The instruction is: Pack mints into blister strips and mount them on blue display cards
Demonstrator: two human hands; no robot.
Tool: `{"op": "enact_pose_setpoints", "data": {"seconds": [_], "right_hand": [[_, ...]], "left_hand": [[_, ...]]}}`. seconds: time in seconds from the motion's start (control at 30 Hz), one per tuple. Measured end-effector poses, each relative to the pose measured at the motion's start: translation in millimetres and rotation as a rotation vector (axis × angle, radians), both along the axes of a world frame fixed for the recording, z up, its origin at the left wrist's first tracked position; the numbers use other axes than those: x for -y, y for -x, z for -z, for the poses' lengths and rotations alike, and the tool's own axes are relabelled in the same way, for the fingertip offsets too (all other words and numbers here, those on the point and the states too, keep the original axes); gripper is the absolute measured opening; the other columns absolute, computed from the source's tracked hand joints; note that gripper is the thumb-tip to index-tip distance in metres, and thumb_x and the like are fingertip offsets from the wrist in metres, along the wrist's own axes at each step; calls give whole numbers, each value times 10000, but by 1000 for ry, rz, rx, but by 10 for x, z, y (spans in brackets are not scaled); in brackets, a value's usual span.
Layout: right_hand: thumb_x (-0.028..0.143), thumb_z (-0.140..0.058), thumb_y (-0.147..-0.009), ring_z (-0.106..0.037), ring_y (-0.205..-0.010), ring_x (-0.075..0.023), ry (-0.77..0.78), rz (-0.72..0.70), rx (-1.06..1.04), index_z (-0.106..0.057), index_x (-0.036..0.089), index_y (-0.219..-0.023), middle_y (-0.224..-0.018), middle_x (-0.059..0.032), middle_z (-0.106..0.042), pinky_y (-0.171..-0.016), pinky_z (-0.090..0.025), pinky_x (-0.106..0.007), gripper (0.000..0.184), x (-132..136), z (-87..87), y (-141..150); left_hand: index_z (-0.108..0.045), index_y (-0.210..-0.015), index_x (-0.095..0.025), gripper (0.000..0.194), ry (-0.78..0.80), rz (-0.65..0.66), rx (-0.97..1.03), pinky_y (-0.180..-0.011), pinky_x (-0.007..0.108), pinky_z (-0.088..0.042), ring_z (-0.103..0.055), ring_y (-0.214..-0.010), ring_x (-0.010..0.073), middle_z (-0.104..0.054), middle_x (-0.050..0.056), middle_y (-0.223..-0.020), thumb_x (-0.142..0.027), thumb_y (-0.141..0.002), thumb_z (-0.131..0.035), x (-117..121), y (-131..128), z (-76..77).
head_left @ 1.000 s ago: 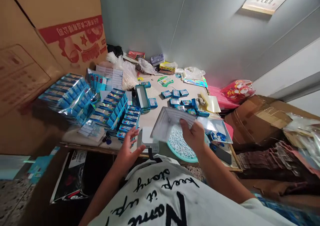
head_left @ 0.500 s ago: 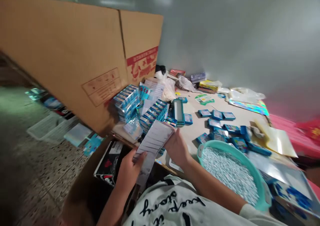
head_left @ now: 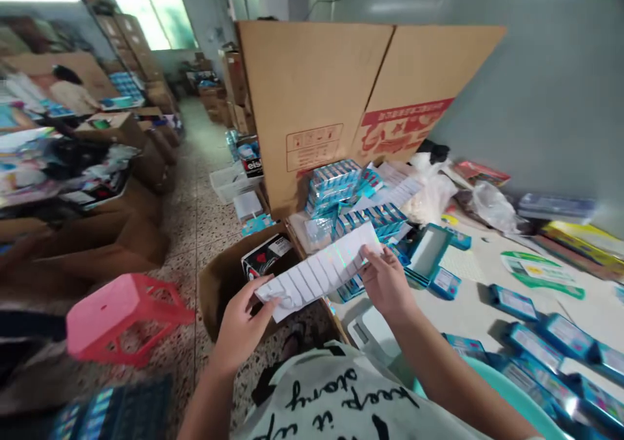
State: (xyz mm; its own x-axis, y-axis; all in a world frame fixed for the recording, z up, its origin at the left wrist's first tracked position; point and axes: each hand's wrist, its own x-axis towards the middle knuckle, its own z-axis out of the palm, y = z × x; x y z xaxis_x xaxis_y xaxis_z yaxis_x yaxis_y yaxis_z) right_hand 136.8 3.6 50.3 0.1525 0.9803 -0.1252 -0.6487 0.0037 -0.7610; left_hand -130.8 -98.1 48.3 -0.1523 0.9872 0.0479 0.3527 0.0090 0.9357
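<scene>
My left hand pinches the near end of a long white paper strip marked with several dark cross lines. At the strip's far end, my right hand grips its edge between thumb and fingers. The strip is stretched at a slant in front of my body, above the table's edge. Just behind it lie rows of small blue boxes, and a wrapped stack of blue packs stands farther back. An open blue tray-like box sits to the right of my right hand.
A tall cardboard sheet stands behind the packs. Loose blue boxes and a turquoise basin are at the right. An open carton and a pink stool stand on the floor to the left. A person is in the background.
My view has swung left, bringing the aisle and pink stool into sight. The strip, held in both hands, has turned from steeply slanted to flatter, with my hands farther apart.
</scene>
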Motion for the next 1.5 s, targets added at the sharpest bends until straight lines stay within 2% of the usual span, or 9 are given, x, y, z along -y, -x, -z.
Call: {"op": "enact_pose_setpoints", "data": {"seconds": [0.17,0.4,0.5,0.63,0.77,0.97,1.1,1.3,1.5], "right_hand": [[296,-889,-644,-659,-654,-123,-45,-152,151,-609,221,-707,-734,37,-703,-607,-555,-232,296,225,172,-54],[319,-807,-765,-622,-663,-155,-426,-174,585,-685,211,-769,-714,5,-687,-641,-520,-278,163,541,163,220],[266,-737,-836,-647,-717,-177,-553,-98,681,-698,236,-839,-796,-14,-706,-665,-537,-297,49,774,80,481],[164,-622,-900,-665,-1080,-214,-1038,-533,832,-703,287,-1124,-1190,-62,-701,-927,-555,-360,269,1086,5,793],[180,-660,-871,-475,-1367,-247,-1290,-828,942,-591,252,-1328,-1475,-94,-515,-1138,-417,-426,468,1215,-21,935],[203,-588,-926,-432,-1389,-251,-1221,-521,1012,-475,324,-1429,-1454,-66,-525,-1139,-391,-507,530,1031,-167,845],[364,-659,-910,-416,-1389,-310,-1209,-578,1280,-395,291,-1493,-1444,-102,-535,-1187,-211,-613,644,822,-341,788],[305,-594,-963,-654,-937,-222,-1121,-738,1286,-662,230,-1212,-1024,-68,-714,-869,-491,-385,269,784,-419,809],[352,-542,-977,-677,-896,-224,-1085,-686,1165,-673,343,-1187,-965,-31,-721,-755,-546,-348,247,921,-312,861]], "left_hand": [[-604,-1271,-184,502,-77,-240,25,-900,354,-576,-694,-1006,249,-694,104,-1198,-446,-848,-670,383,-43,121],[-616,-1276,-196,436,-359,-638,-637,-1205,529,-272,-443,-1358,316,-552,125,-1379,-161,-845,-554,906,8,-28],[-633,-1241,-248,379,-410,-601,-460,-1174,508,-346,-493,-1332,290,-585,89,-1356,-215,-865,-601,1097,-252,-103],[-363,-1495,-242,746,-295,-334,134,-1086,448,-469,-535,-1324,292,-523,132,-1471,-444,-848,-676,1158,-564,-98],[-548,-1359,-177,559,-229,-592,232,-1055,407,-492,-617,-1217,271,-632,127,-1349,-478,-893,-619,1165,-467,-87],[-673,-1193,-177,446,-208,-641,124,-981,395,-530,-647,-1132,273,-700,98,-1219,-498,-892,-599,1267,-94,-103],[-641,-1221,-193,441,-145,-504,79,-960,389,-536,-635,-1119,265,-671,97,-1240,-494,-903,-586,1252,-103,-50],[-443,-1434,-207,544,-272,-521,-104,-1036,440,-496,-604,-1202,262,-589,129,-1358,-368,-932,-579,1189,-122,-8],[-617,-1311,-296,399,-453,-409,-717,-1078,478,-478,-582,-1240,262,-627,92,-1338,-200,-928,-559,1277,-7,-101]]}}
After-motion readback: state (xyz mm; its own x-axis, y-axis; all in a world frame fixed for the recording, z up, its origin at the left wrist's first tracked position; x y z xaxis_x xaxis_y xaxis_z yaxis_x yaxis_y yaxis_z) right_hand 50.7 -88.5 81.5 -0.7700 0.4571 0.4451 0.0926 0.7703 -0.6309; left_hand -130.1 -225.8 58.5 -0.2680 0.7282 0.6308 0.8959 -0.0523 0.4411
